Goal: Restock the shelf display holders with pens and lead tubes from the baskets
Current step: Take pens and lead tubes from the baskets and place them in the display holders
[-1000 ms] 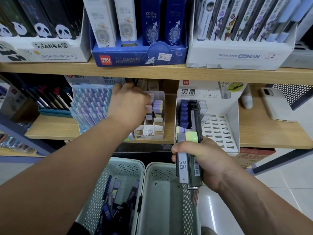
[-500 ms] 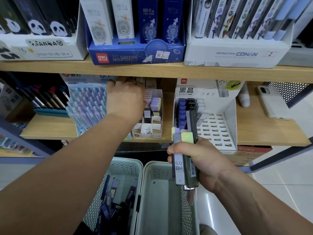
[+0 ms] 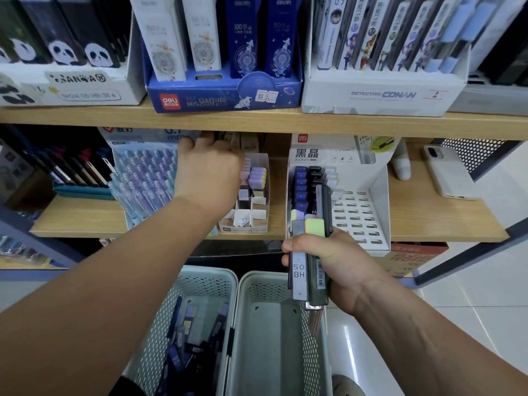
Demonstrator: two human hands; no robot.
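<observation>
My left hand [image 3: 210, 170] reaches into the middle shelf, over the back of a small clear display holder [image 3: 258, 195] with pastel-capped lead tubes; its fingertips are hidden, so I cannot tell what it grips. My right hand [image 3: 328, 264] is shut on a bundle of lead tubes [image 3: 310, 252], grey and dark ones with pastel caps, held upright in front of the white slotted holder [image 3: 357, 212]. That holder has blue and black tubes in its left columns. Two pale green baskets sit below: the left basket [image 3: 200, 284] holds several dark tubes, the right basket [image 3: 257, 284] looks bare inside.
A tray of blue-purple pens [image 3: 143, 178] stands left of the clear holder. A white phone [image 3: 445, 172] and a small white bottle [image 3: 401, 167] lie on the shelf at right. Boxed displays fill the upper shelf [image 3: 257, 121]. A dark metal frame [image 3: 463, 261] slants at right.
My left hand has pushed slightly deeper and left at the back of the clear holder. My right hand with the bundle has barely moved.
</observation>
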